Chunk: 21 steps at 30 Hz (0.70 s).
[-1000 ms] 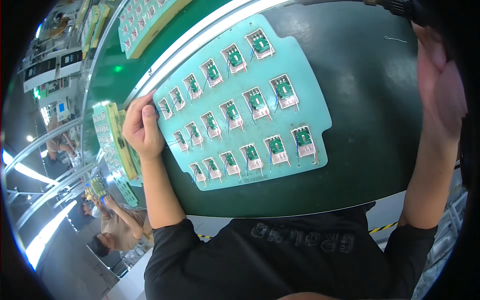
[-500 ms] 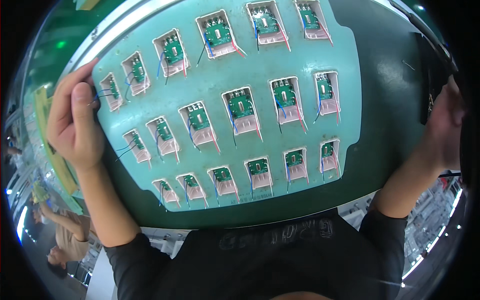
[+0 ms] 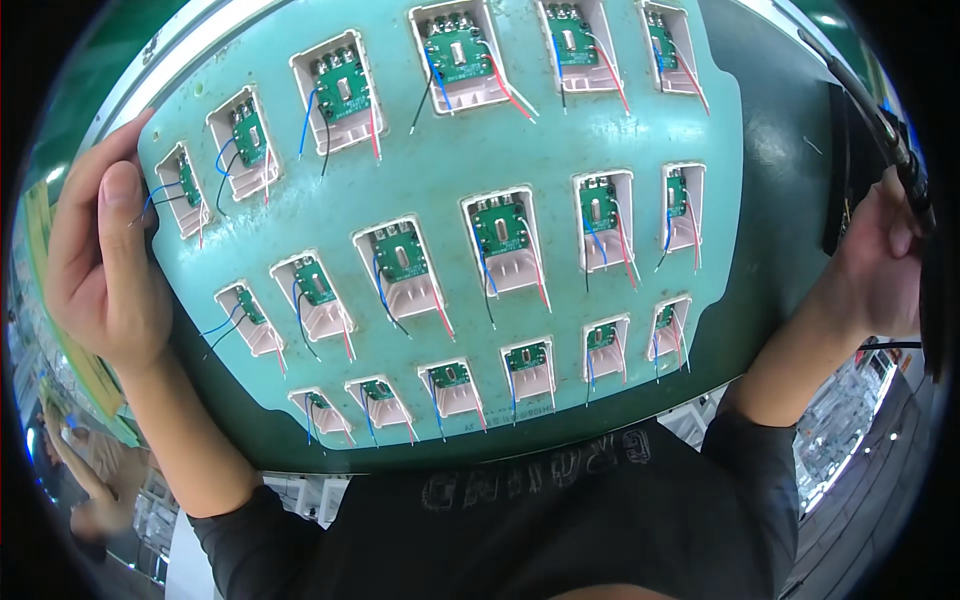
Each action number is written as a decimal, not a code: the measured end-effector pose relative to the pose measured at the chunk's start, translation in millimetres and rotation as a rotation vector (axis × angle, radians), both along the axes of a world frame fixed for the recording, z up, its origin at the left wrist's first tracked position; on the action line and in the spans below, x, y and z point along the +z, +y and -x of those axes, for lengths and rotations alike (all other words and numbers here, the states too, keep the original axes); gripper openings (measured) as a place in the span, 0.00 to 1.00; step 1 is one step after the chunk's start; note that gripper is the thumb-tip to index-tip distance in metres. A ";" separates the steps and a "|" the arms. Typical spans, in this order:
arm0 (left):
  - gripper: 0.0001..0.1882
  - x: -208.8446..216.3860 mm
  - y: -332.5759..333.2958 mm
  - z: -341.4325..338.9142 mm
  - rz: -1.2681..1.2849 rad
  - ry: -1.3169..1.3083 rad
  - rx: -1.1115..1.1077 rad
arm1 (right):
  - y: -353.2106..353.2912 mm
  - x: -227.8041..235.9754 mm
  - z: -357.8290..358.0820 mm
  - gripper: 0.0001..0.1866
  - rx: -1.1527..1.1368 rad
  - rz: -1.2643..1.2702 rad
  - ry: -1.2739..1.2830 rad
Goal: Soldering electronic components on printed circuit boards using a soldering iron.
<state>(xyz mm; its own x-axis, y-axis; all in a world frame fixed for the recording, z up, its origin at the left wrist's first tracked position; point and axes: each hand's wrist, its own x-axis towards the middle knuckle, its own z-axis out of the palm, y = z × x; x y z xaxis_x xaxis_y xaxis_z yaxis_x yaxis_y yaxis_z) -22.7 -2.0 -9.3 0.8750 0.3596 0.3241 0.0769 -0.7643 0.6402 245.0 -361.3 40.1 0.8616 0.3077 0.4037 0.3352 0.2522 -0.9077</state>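
Observation:
A large pale green tray lies in front of me, with white plastic housings set into it in three rows. Each housing holds a small green circuit board with thin blue, black, red and white wires, many trailing over its edge. My left hand grips the tray's left edge, thumb lying along the top side. At the far right, my right hand is closed around a black corded tool. The dark rim of the view cuts off most of that tool, so its kind is unclear.
Beneath the tray is a dark green work surface. A black cable comes down from the upper right to my right hand. Beyond the left side, a person sits near green and yellow edging.
The tray looks larger, and its left side with my left hand has shifted left in the view. My right hand has come slightly inward and lower, with the corded tool now more visible.

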 end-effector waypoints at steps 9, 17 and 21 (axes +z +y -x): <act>0.13 -0.2 0.1 0.0 0.011 -0.019 -0.023 | -3.3 -3.2 -3.8 0.24 0.043 0.028 -0.075; 0.12 0.4 0.7 -0.7 0.029 -0.021 -0.054 | -7.7 -5.8 -8.9 0.24 0.101 0.040 -0.064; 0.11 -0.1 0.5 -0.1 0.048 -0.025 -0.038 | -3.3 -5.5 -2.9 0.23 0.064 0.036 -0.062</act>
<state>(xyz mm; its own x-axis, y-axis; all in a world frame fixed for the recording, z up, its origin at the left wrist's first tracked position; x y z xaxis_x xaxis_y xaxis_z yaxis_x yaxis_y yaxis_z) -22.6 -1.6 -9.4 0.8803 0.3417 0.3290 0.0322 -0.7351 0.6772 247.9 -364.5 34.6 0.8132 0.3766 0.4437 0.3755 0.2429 -0.8944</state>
